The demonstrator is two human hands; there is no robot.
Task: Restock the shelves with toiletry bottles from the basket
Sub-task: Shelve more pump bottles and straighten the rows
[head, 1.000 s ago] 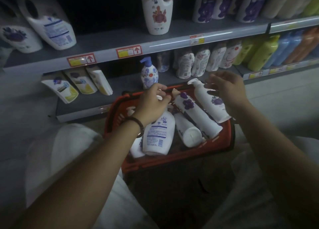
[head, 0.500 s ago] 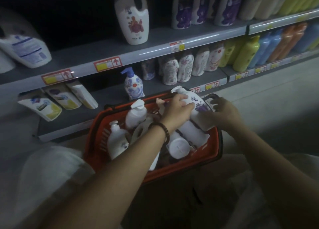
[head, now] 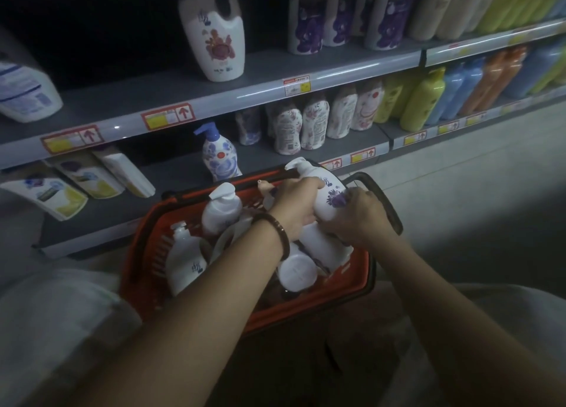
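The left grip (head: 298, 206) and right grip (head: 358, 219) were both curled round one purple-flower bottle (head: 326, 192) at the red basket's (head: 306, 311) far side. Four more white bottles (head: 220, 207) lay inside it. One blue pump bottle (head: 219, 158) stood on the shelf (head: 171, 173) behind.

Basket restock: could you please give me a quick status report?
Left hand and right hand both grip the purple-flower bottle. Bottle at far rim of basket, not yet shelved. Blue pump bottle stands on the shelf just behind.
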